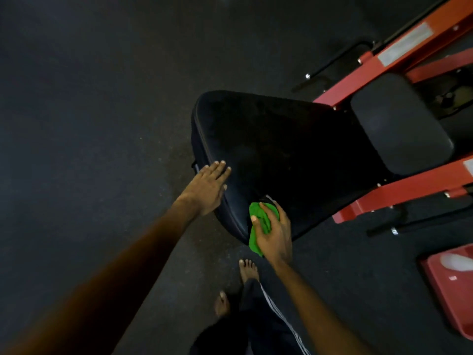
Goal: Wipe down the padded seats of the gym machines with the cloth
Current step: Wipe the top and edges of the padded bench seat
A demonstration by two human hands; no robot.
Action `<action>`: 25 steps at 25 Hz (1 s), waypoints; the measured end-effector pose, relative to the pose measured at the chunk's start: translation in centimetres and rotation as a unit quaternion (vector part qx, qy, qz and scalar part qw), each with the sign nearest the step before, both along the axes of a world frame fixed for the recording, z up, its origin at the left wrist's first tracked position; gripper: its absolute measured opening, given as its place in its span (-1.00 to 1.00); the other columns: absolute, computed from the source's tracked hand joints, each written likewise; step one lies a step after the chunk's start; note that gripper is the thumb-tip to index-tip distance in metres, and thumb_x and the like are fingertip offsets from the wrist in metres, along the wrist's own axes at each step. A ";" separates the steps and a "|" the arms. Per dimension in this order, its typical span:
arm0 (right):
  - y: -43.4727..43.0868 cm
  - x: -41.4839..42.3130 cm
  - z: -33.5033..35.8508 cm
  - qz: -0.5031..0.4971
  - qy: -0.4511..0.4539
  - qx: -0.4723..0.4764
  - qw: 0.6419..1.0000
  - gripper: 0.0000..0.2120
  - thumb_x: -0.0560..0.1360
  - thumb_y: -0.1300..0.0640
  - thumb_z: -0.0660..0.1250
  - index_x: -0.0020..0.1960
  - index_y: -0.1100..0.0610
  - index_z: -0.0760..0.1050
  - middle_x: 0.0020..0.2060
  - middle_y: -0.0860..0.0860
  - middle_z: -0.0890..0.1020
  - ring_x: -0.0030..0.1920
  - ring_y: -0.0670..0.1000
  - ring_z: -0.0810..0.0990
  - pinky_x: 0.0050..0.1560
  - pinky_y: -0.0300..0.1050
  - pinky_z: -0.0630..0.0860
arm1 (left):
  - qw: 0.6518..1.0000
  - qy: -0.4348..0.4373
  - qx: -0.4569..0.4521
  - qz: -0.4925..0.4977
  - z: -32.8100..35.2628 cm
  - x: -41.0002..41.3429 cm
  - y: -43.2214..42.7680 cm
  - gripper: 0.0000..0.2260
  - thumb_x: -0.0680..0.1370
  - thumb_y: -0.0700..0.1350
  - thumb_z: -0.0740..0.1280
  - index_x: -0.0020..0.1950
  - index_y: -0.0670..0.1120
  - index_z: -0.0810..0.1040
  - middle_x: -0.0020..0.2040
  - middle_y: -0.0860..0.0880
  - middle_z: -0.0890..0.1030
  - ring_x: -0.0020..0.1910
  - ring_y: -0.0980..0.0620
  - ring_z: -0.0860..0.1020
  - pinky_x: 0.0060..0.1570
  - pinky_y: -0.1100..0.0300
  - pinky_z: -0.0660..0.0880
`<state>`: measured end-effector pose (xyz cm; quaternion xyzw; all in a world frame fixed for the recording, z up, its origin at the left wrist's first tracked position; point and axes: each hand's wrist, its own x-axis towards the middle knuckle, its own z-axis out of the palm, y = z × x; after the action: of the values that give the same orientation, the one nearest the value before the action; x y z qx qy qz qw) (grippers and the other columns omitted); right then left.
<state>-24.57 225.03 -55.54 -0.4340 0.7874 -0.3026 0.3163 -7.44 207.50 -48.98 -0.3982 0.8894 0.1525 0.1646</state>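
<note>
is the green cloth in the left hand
No, the crumpled green cloth is gripped by the right hand, while the left hand lies flat on the edge of the large black padded seat.

The green cloth [259, 226] is sitting bunched in the right hand [276, 238], hanging over the near edge of the wide black padded seat [281, 149]; a smaller black pad [399, 124] is lying just beyond it.

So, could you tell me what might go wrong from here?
The green cloth is bunched in the right hand at the near corner of the large seat, so most of it could be missed. The left hand rests flat on the seat edge and may re-smudge it. The bare feet stand close to the red frame: a stubbing risk.
</note>
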 end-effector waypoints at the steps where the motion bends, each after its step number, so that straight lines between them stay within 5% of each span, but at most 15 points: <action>1: 0.2 0.6 -0.2 -0.014 0.002 0.016 1.000 -0.59 0.58 -0.09 0.32 0.41 -0.08 0.48 0.50 0.00 0.34 0.51 0.10 0.27 0.49 0.05 0.26 | 1.000 -0.002 -0.002 -0.001 -0.5 0.5 -1.6 -0.48 0.73 0.01 -0.01 0.64 -0.11 -0.06 0.64 -0.13 -0.05 0.62 -0.08 -0.09 0.55 0.06 -0.18; 7: -1.7 3.7 0.9 -0.167 0.034 0.035 0.985 -0.69 0.61 -0.01 0.27 0.33 -0.06 0.57 0.45 -0.04 0.42 0.37 0.10 0.49 0.23 0.16 0.54 | 0.992 0.040 -0.005 -0.121 -4.0 2.9 -6.8 -0.46 0.71 0.10 -0.14 0.64 -0.09 -0.08 0.64 -0.07 -0.08 0.61 0.03 -0.17 0.54 0.11 -0.24; 11: -7.0 7.9 2.4 -0.119 0.058 0.003 0.991 -0.70 0.64 0.01 0.28 0.35 -0.08 0.55 0.47 -0.07 0.41 0.41 0.05 0.46 0.28 -0.04 0.49 | 0.983 0.097 0.000 -0.156 -5.8 3.5 -7.5 -0.46 0.69 0.09 -0.15 0.64 -0.12 0.01 0.63 -0.06 -0.02 0.61 0.04 -0.15 0.56 0.12 -0.23; 16: -9.4 11.4 3.4 -0.075 0.084 0.026 0.993 -0.63 0.61 0.03 0.33 0.40 -0.14 0.49 0.51 -0.05 0.33 0.50 0.08 0.35 0.33 0.00 0.42 | 0.967 0.133 0.009 -0.217 -6.3 4.5 -9.2 -0.47 0.69 0.05 -0.12 0.63 -0.12 0.05 0.63 -0.06 0.05 0.61 0.04 -0.08 0.57 0.12 -0.19; 19: -4.3 9.8 3.8 -0.187 0.085 0.060 0.977 -0.69 0.60 0.01 0.32 0.33 -0.16 0.55 0.48 -0.15 0.36 0.36 0.00 0.50 0.20 -0.03 0.52 | 0.969 0.142 -0.008 -0.201 -6.1 5.4 -12.6 -0.46 0.69 0.06 -0.11 0.63 -0.13 0.06 0.63 -0.10 0.09 0.62 0.00 -0.03 0.58 0.08 -0.14; 22: -2.6 9.8 4.1 -0.327 0.106 0.114 0.932 -0.73 0.60 0.06 0.35 0.29 -0.07 0.60 0.44 -0.05 0.44 0.27 0.13 0.57 0.14 0.01 0.50 | 0.965 0.136 -0.012 -0.222 -5.8 6.5 -16.9 -0.46 0.68 0.08 -0.14 0.63 -0.11 0.05 0.63 -0.09 0.08 0.61 0.00 -0.02 0.58 0.03 -0.05; 25: -6.0 11.2 4.2 -0.347 0.124 0.161 0.916 -0.73 0.61 0.05 0.32 0.30 -0.08 0.58 0.44 -0.09 0.42 0.26 0.10 0.57 0.11 0.07 0.50 | 0.961 0.138 -0.006 -0.239 -6.1 6.4 -19.6 -0.45 0.68 0.08 -0.15 0.63 -0.13 0.05 0.63 -0.10 0.08 0.61 0.00 -0.01 0.58 0.06 -0.08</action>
<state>-13.35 219.05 -51.31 -0.1110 0.9593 -0.2066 0.1571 -1.01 187.88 -55.06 -0.1504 0.9736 0.1566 0.0698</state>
